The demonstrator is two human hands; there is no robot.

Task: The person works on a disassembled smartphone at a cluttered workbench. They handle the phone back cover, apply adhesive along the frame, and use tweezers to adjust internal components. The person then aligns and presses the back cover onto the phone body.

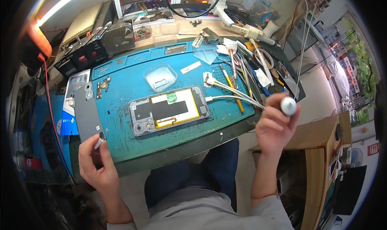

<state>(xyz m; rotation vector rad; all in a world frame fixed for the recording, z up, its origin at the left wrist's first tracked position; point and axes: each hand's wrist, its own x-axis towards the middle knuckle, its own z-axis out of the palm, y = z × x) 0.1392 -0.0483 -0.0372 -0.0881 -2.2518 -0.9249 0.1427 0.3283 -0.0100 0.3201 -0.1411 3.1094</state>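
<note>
My left hand [98,163] is closed at the mat's left edge, pinching a small whitish cap-like piece [99,143] between thumb and finger. Just beyond it lies a long grey phone back cover [87,113]. My right hand [276,127] is raised off the mat's right side, fingers wrapped round a white tube or bottle [288,106] whose rounded end faces up; the rest of it is hidden. Between the hands an opened phone [186,107] lies on the blue mat, its battery and black sheet exposed. A white cable plug [209,99] meets its right end.
A clear plastic tray [160,77] and a white strip [190,67] lie beyond the phone. Tweezers, screwdrivers [238,103] and other tools crowd the mat's right side. At the back left stands a black bench device [82,57]; a wooden cabinet [314,149] is at my right.
</note>
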